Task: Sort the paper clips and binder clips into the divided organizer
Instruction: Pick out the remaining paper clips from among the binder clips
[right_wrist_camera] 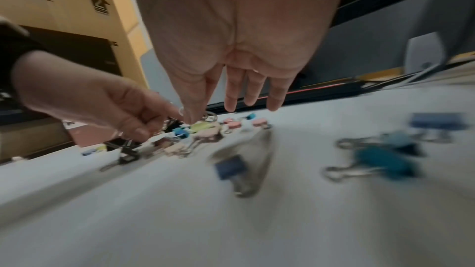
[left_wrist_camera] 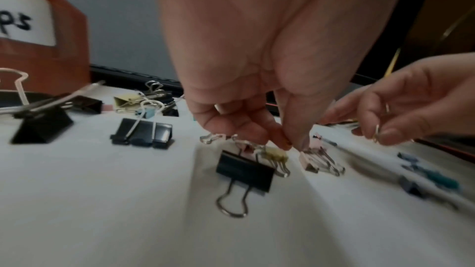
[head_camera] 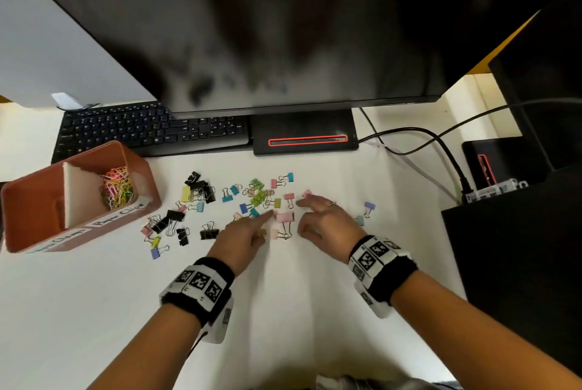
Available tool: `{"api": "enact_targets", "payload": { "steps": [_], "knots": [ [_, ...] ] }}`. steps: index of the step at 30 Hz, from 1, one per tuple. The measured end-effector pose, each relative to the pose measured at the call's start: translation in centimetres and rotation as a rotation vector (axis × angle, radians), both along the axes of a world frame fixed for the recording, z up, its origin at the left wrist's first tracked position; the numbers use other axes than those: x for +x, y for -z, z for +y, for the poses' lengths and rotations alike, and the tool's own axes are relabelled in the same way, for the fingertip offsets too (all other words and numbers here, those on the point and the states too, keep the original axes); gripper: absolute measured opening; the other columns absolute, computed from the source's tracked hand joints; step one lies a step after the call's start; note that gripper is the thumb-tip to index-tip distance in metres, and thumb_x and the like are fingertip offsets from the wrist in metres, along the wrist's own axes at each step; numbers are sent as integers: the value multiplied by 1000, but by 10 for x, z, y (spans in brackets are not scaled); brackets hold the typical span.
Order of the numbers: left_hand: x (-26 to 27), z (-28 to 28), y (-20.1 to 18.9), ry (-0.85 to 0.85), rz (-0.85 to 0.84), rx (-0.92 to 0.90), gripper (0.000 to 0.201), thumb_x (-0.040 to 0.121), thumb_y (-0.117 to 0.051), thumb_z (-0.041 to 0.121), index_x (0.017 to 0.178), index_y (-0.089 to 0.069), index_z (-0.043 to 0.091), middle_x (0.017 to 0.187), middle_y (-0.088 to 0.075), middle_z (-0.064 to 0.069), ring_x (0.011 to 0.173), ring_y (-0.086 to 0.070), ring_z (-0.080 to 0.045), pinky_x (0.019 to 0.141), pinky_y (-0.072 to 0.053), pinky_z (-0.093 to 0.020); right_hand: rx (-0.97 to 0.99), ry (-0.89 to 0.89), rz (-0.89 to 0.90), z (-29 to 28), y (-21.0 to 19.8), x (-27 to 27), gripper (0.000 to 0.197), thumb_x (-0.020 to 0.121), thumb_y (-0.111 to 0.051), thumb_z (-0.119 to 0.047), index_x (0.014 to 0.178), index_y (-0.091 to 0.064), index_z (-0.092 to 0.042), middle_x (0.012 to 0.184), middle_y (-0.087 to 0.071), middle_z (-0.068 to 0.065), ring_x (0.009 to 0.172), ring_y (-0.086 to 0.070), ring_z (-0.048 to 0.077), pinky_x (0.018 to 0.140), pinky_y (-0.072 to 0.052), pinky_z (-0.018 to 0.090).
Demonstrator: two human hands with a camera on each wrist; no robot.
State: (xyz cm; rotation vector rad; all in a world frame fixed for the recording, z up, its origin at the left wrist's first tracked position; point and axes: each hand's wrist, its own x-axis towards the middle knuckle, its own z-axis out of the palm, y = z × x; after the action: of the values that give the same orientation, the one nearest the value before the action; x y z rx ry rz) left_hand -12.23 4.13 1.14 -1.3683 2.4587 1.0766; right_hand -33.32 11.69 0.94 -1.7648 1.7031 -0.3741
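Note:
The terracotta divided organizer (head_camera: 34, 210) stands at the table's left; its right compartment holds coloured paper clips (head_camera: 118, 186), and the left one looks bare. Many binder clips lie scattered on the white table. My left hand (head_camera: 266, 224) reaches among them, forefinger stretched towards a pink clip (head_camera: 285, 217). In the left wrist view its thumb and forefinger tips (left_wrist_camera: 291, 144) meet just above a small yellow clip (left_wrist_camera: 276, 153); whether they hold it is hidden. My right hand (head_camera: 299, 216) hovers beside it with straight, spread fingers (right_wrist_camera: 253, 92).
A black keyboard (head_camera: 151, 131) and the monitor's base (head_camera: 305, 137) lie behind the clips, under a large monitor (head_camera: 283, 27). Cables (head_camera: 441, 144) run at the right. A black box (head_camera: 519, 263) fills the right side. Bare white table lies in front of the hands.

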Motion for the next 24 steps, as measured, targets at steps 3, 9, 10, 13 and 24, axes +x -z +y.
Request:
{"api": "enact_targets", "payload": {
  "steps": [3, 9, 10, 13, 24],
  "knots": [
    [18, -4, -3, -125, 55, -83, 46, 84, -60, 14, 127, -53, 29, 94, -66, -4, 87, -60, -23, 83, -51, -37, 67, -145, 26, -11, 2, 33, 9, 87, -62, -24, 89, -70, -20, 150, -37, 3, 145, -17, 26, 119, -19, 43],
    [82, -18, -4, -201, 31, -312, 21, 77, -68, 8, 97, -70, 17, 87, -69, -5, 88, -60, -27, 80, -50, -37, 115, 91, 146, -4, -3, 42, 14, 88, -57, -31, 90, -70, -26, 147, -40, -1, 140, -27, 26, 109, -31, 47],
    [89, -20, -4, -200, 48, -312, 21, 77, -68, 7, 96, -70, 16, 87, -68, -5, 88, -60, -28, 81, -48, -35, 45, 129, 162, -6, -7, 45, 13, 88, -58, -31, 89, -70, -27, 141, -47, -2, 134, -35, 26, 103, -35, 46],
    [108, -26, -5, -185, 71, -345, 19, 75, -70, 7, 91, -71, 17, 88, -69, -3, 103, -59, -30, 85, -45, -34, -46, 126, 162, -31, -14, 67, 13, 88, -57, -29, 87, -69, -26, 142, -46, -4, 135, -34, 24, 105, -34, 49],
    [157, -22, -1, -15, 316, 1, 16, 86, -63, 17, 101, -68, 22, 76, -51, 22, 131, -40, -18, 116, -22, -30, 109, 33, 144, -66, -15, 142, 14, 91, -52, -38, 87, -64, -32, 153, -28, -11, 147, -9, 25, 116, -5, 59]
  ]
}}
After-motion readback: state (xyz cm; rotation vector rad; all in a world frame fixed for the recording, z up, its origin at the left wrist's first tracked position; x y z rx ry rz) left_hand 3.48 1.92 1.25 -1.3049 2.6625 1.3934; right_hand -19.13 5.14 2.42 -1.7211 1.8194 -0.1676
